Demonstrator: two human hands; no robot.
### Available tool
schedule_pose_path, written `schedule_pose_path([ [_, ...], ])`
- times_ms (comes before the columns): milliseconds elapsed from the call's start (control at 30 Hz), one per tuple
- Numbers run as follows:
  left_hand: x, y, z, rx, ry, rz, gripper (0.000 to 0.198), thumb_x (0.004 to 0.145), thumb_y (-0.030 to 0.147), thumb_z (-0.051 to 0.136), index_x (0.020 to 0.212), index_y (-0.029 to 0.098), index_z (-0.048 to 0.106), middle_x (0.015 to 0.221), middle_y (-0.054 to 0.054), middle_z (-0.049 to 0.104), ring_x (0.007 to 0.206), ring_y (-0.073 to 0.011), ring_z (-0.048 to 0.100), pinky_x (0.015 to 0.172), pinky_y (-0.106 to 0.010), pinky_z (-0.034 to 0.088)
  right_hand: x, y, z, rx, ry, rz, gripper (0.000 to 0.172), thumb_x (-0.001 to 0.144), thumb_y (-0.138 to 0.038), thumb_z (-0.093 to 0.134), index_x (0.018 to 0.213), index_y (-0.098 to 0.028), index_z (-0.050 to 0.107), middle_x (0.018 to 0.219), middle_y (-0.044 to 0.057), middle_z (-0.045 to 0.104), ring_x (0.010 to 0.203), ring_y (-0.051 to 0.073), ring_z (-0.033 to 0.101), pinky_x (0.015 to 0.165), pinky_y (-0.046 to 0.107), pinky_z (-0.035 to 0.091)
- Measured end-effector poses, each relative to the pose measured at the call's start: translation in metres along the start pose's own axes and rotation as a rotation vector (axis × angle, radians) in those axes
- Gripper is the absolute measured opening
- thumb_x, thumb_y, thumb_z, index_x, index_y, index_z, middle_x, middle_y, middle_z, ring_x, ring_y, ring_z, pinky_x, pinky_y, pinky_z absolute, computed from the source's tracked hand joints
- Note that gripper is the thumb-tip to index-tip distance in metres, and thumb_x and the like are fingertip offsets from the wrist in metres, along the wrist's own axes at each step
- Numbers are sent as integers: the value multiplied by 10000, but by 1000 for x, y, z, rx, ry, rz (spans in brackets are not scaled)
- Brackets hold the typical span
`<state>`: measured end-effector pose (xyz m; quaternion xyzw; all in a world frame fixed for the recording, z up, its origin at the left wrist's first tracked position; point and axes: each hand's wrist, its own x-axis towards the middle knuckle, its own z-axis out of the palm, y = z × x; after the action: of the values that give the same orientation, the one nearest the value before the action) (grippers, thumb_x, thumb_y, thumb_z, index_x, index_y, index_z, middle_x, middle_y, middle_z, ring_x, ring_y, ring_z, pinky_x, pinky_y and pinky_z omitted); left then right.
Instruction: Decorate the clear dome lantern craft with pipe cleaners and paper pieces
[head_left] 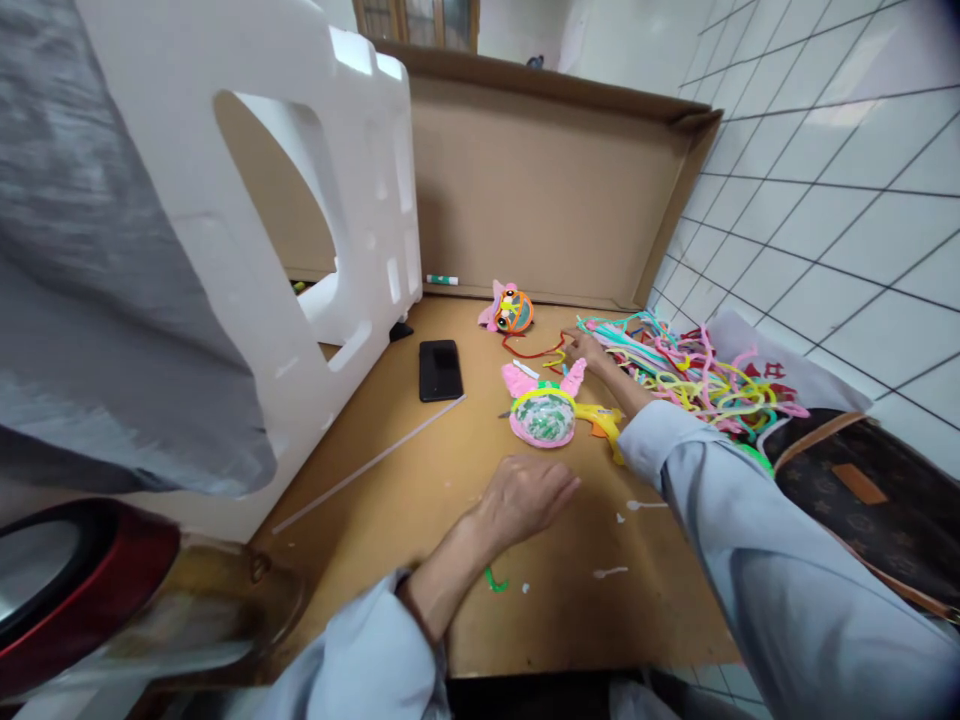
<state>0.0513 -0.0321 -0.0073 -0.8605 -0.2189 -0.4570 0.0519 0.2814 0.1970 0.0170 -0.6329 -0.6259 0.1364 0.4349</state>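
My right hand (pixel 583 350) reaches to the far side of the table, its fingertips closed at the end of a bent red pipe cleaner (pixel 525 352). Just beside it spreads a tangled heap of coloured pipe cleaners (pixel 686 370). Nearer to me, my left hand (pixel 529 492) is curled with its back up; whatever its fingers hold, if anything, is hidden. In front of that hand lies a rounded craft piece (pixel 544 418) with a green and white middle, a pink and yellow rim and pink ears. A yellow glue gun (pixel 607 422) touches its right side.
A finished-looking animal face (pixel 514 310) lies at the back, near a marker (pixel 442 280). A phone (pixel 440 370) and a thin white strip (pixel 367 465) are left. A brown handbag (pixel 870 500) stands right; a white plastic stool (pixel 300 200) and cardboard wall (pixel 540 190) bound the table.
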Motion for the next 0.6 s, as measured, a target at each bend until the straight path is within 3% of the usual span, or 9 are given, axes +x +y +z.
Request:
schedule_pose_path([
  [133, 0, 0, -1, 12, -20, -6, 377, 1036, 267, 415, 676, 197, 505, 552, 22, 536, 472, -102, 445, 506, -267, 297, 4, 3, 11, 16, -20, 88, 47, 713, -154, 684, 695, -121, 712, 645, 41, 706, 571, 139, 567, 700, 308, 534],
  [267, -3, -2, 1, 17, -51, -13, 376, 1037, 269, 411, 686, 196, 527, 554, 20, 546, 481, -103, 453, 512, -260, 306, 0, -5, 2, 52, 67, 132, 81, 699, -102, 669, 622, -124, 682, 574, 25, 667, 578, 156, 595, 725, 320, 535],
  [467, -3, -4, 2, -66, 17, -55, 418, 1044, 320, 410, 670, 191, 547, 543, 15, 536, 491, -98, 440, 537, -243, 314, 5, -46, -45, 191, 317, 145, 203, 888, -207, 552, 944, -105, 720, 774, 60, 731, 666, 159, 694, 680, 299, 561],
  [533, -1, -4, -1, -159, 81, -90, 450, 1038, 353, 428, 629, 190, 521, 515, 23, 494, 480, -95, 411, 529, -243, 300, 0, -73, -62, 384, 399, 43, 192, 921, -217, 558, 983, -112, 707, 804, 48, 720, 677, 127, 694, 652, 259, 545],
  [600, 1, -4, -5, -286, 166, -192, 469, 1026, 392, 452, 605, 190, 492, 504, 32, 463, 470, -87, 388, 524, -236, 307, -23, -106, -72, 581, 406, -174, 191, 939, -261, 579, 1002, -134, 706, 837, 33, 708, 725, 107, 694, 673, 246, 539],
])
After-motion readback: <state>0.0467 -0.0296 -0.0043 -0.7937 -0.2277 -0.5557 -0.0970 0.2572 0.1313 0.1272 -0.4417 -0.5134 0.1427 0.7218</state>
